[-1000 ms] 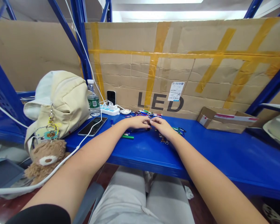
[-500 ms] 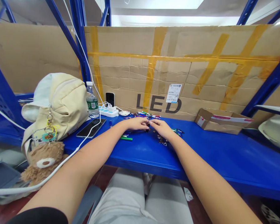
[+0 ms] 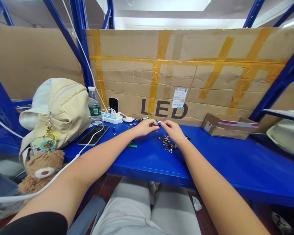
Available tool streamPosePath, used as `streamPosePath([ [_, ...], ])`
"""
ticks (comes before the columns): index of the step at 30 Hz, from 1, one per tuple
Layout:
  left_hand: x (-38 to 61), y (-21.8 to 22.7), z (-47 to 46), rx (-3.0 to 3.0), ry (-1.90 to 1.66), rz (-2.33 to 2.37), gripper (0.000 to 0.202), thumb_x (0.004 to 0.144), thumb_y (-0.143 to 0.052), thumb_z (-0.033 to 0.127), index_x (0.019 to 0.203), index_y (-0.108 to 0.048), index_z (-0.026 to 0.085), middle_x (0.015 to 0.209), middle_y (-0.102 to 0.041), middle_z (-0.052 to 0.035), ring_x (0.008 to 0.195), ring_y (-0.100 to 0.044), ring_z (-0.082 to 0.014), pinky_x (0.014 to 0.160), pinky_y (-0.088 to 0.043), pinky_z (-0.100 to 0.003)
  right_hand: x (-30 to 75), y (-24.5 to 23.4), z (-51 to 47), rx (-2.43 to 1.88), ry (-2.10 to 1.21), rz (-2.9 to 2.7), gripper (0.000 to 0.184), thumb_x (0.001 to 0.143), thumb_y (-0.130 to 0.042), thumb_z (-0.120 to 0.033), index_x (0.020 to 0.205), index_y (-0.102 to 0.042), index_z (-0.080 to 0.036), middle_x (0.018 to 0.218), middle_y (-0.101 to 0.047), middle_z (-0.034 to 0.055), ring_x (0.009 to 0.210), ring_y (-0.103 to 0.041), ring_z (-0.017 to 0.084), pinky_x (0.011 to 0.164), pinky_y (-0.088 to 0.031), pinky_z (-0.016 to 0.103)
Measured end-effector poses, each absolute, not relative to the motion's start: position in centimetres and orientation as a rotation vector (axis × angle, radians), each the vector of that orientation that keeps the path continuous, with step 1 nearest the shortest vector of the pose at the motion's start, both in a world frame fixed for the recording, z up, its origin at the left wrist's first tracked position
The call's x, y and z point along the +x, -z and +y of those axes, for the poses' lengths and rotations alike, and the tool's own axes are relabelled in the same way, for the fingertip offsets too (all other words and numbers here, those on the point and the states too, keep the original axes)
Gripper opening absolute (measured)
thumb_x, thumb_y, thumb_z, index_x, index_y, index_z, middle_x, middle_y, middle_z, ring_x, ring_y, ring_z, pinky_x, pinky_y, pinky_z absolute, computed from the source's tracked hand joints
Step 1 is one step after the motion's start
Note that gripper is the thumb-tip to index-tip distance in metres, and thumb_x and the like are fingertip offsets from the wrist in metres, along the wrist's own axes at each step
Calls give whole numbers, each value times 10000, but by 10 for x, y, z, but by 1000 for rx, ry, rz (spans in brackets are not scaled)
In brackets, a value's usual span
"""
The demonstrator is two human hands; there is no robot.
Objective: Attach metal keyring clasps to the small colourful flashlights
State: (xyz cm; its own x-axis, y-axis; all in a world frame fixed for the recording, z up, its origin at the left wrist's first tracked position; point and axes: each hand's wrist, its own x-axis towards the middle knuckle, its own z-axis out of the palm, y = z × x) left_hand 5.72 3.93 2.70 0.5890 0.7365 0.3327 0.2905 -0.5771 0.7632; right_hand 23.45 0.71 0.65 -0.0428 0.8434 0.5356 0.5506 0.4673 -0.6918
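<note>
Over the blue tabletop, my left hand and my right hand meet with fingertips pinched together. Between them is a small dark piece, too small and too covered to name. Several small round metallic discs lie below my right hand, with a shiny silver clip-like bit at their near edge. A green tube rests below my left wrist. Behind the hands, a pile of small coloured metallic pieces is partly hidden.
To the left are a cream backpack with a teddy bear, a water bottle, a phone and a power strip. An open cardboard box stands at the right, before a cardboard wall.
Both hands stay together, with the fingers shifted around the small dark piece. The view has moved slightly, and more of the round discs show beside my right hand.
</note>
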Motion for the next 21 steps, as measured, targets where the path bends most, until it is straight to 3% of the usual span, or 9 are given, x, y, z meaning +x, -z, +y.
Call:
streamPosePath([
  [3, 68, -37, 31, 1983, -1096, 899, 135, 872, -529, 240, 929, -588, 134, 830, -674, -45, 768, -635, -135, 708, -506, -269, 227, -1, 10, -1251, -480, -1782, 254, 767, -579, -390, 727, -672, -157, 778, -678, 39, 753, -588, 183, 737, -443, 309],
  [6, 72, -41, 31, 2140, -1184, 913, 96, 822, -602, 227, 864, -628, 145, 836, -680, -38, 793, -635, -139, 719, -503, -256, 217, -1, 10, -1212, -529, -1853, 263, 798, -528, -361, 748, -685, -156, 757, -680, 30, 728, -578, 168, 737, -439, 304],
  [9, 67, -36, 41, 2030, -1118, 948, 138, 847, -574, 256, 922, -617, 148, 790, -674, -31, 722, -643, -135, 627, -493, -234, 218, -6, 8, -1350, -437, -1828, 270, 793, -528, -358, 699, -675, -152, 685, -657, 26, 682, -564, 164, 682, -428, 285],
  [12, 57, -28, 51, 1913, -1023, 931, 176, 863, -559, 272, 969, -602, 138, 861, -678, -49, 755, -659, -140, 579, -456, -208, 230, -10, 6, -1432, -465, -1792, 257, 795, -536, -348, 734, -693, -154, 726, -677, 34, 686, -584, 162, 654, -430, 266],
  [21, 54, -15, 61, 2037, -734, 1009, 283, 903, -485, 250, 1142, -606, 159, 1010, -670, -65, 814, -629, -141, 605, -447, -204, 248, -13, 8, -1413, -644, -1659, 206, 820, -547, -322, 817, -671, -158, 776, -693, 50, 603, -581, 117, 575, -444, 219],
])
